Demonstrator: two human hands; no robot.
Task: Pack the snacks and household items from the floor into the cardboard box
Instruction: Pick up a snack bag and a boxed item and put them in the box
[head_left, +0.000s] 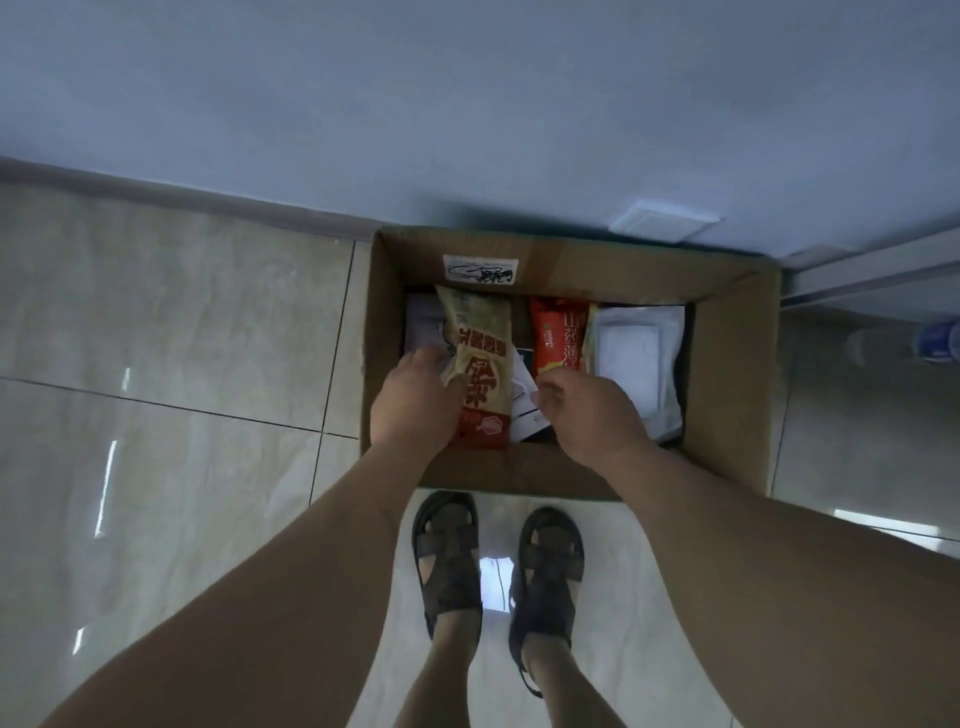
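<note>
Left hand's (413, 400) grip pinches the snack bag's (475, 364) left edge inside the cardboard box (727, 374).

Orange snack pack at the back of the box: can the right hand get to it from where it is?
Probably yes. The right hand is already inside the cardboard box, just in front of the orange snack pack, whose upper part shows uncovered. Nothing lies across the way; the white pouch sits beside it.

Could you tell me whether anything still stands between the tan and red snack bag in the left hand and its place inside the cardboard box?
Nothing visible does. The left hand holds the tan and red snack bag already inside the open cardboard box, beside the orange packet and white pouch. The right hand is over the box too.
</note>
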